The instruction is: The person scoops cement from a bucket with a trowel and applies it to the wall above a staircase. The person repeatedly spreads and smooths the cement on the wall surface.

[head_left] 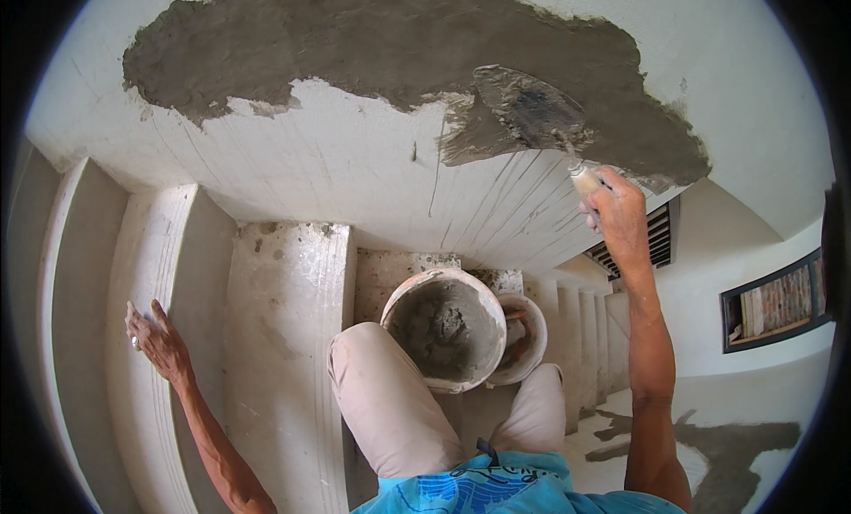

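- Right hand [616, 208], right of centre: closed around a handle, fingers wrapped, holding the trowel.
- Trowel [532, 110], upper right of centre: pointed metal blade smeared with grey mortar, tip toward the upper left; blade lies over the lower edge of the mortar patch, apparently against the wall.
- Left hand [160, 341], left of frame: empty, open, fingers loosely spread, a ring on one finger; appears to rest on a stair step [151, 274].
- Mortar patch [355, 44], across the top of the frame: broad, dark grey, ragged-edged band; surface fairly even toward the left, rougher and ridged around the blade.
- White wall [355, 177], below the patch: uncoated, marked with thin dark streaks and a small grey blob.
- Large bucket [456, 388], centre, just above the person's knees: rim and inner wall caked; holds a quantity of grey mortar [452, 323].
- Small bucket [539, 332], beside the large one on its right, partly hidden by it: inside smeared, contents not clear.
- Condition of work, as judged: spreading partly done. Upper band coated; lower margin unfinished, with notches at left and a rough tongue of mortar left of the blade. Smoothing around the blade seems incomplete; mortar in supply. Whether the bare wall is also due for coating, cannot tell.
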`<state>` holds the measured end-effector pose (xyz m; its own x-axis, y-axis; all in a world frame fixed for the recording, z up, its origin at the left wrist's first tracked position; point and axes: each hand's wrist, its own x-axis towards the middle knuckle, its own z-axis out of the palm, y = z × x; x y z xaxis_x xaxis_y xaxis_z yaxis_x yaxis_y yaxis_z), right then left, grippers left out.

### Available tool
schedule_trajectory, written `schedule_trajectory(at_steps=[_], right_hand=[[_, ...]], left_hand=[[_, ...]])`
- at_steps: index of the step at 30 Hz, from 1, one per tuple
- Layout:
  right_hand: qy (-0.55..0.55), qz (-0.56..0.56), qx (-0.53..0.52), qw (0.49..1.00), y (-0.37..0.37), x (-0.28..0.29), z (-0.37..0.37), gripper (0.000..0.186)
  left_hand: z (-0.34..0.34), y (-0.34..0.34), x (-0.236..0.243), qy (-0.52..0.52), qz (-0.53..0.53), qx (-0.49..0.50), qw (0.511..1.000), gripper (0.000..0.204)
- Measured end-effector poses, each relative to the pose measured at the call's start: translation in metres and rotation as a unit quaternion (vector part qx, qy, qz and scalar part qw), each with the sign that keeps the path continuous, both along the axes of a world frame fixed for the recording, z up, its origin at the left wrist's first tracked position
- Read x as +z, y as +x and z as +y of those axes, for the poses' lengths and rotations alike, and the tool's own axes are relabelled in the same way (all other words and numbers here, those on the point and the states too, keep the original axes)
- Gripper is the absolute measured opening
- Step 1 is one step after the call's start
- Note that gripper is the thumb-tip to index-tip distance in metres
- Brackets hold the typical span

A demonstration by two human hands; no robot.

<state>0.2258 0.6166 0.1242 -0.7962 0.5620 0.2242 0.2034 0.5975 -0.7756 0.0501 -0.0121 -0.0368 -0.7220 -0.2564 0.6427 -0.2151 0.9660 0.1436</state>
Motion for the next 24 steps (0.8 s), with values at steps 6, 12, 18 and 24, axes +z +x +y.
schedule_trajectory(at_steps=[6,12,18,24], right_hand=[[-0.03,-0.021,-0.038,0.999,0.023,0.021,0.015,0.027],[-0.019,-0.011,-0.046,0.999,0.036,0.016,0.007,0.029],[-0.005,-0.004,0.006,1.0,0.006,0.012,-0.015,0.027],[-0.029,0.022,-0.046,0.998,0.012,0.014,-0.005,0.03]], left_hand=[[0.0,0.001,0.001,0.016,-0.011,0.005,1.0,0.069],[0.0,0.0,0.001,0.024,-0.006,0.001,1.0,0.069],[0.001,-0.001,-0.001,0.024,-0.005,0.002,1.0,0.068],[0.001,0.001,0.0,0.028,-0.007,0.002,1.0,0.067]])
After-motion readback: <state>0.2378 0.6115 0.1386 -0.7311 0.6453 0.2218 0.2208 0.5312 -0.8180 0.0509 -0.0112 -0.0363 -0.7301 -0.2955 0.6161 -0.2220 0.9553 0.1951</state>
